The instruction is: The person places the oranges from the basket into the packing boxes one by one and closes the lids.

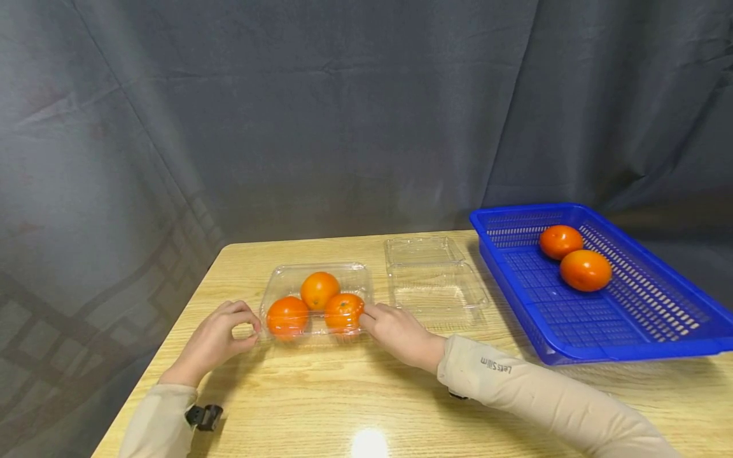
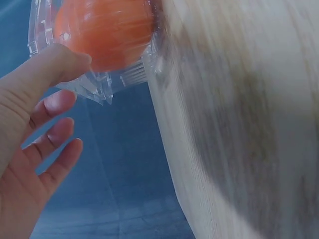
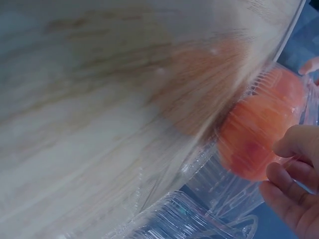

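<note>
Three round orange fruits (image 1: 320, 291) sit inside a clear plastic clamshell container (image 1: 356, 272) on the table, seen through its plastic. My left hand (image 1: 220, 340) pinches the container's front left corner between thumb and index finger; in the left wrist view the thumb (image 2: 70, 62) lies on the rim beside a fruit (image 2: 107, 35), the other fingers spread below. At the front right corner, my right hand (image 1: 401, 334) grips the edge by the rightmost fruit (image 1: 344, 312). The right wrist view shows its thumb (image 3: 299, 142) and bent fingers there; the exact contact is partly hidden.
Another clear clamshell (image 1: 432, 275) stands opened out to the right. Beyond it is a blue perforated basket (image 1: 544, 331) with two orange fruits (image 1: 585, 270) in it. A grey curtain (image 1: 343, 127) hangs behind the wooden table (image 1: 286, 407).
</note>
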{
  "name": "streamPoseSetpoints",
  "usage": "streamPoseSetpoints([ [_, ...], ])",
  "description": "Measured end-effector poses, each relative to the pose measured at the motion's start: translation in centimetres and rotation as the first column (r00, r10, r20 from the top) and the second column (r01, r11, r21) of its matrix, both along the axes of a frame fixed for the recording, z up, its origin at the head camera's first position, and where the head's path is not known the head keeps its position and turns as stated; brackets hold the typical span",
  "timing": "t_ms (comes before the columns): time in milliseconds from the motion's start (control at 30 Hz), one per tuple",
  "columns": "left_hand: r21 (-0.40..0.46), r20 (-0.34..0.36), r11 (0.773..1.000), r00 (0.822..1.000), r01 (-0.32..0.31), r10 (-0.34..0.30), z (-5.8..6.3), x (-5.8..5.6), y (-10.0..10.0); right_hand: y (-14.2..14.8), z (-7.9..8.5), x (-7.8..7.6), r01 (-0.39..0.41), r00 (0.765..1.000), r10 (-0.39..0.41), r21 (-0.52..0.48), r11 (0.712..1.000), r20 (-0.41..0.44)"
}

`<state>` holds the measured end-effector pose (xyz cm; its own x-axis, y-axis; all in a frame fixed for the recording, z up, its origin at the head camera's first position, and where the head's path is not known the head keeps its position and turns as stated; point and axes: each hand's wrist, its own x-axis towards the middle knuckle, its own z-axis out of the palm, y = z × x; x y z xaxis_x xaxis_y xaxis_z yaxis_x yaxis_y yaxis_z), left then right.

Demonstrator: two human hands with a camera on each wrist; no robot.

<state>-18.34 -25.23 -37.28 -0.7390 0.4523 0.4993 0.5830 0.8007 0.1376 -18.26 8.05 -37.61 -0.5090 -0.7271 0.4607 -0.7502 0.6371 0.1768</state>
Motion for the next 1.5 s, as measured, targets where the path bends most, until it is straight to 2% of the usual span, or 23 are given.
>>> streamPoseSetpoints([
  [400,-0.029,-0.048,0.999,0.999,0.025,-0.026,0.31,-0.11,0.11,-0.02,0.24,0.14,-0.011,0.999,0.012,-0.019,1.000,0.032],
  [1167,-0.027,-0.006,1.000,1.000,0.014,-0.015,0.56,-0.06,0.22,-0.02,0.40,0.44,0.013,0.998,-0.013,0.003,1.000,0.060],
  [1500,-0.012,-0.007,1.000,1.000,0.012,-0.013,0.50,-0.10,0.31,0.11,0.17,0.27,-0.015,1.000,0.015,0.007,1.000,0.017],
])
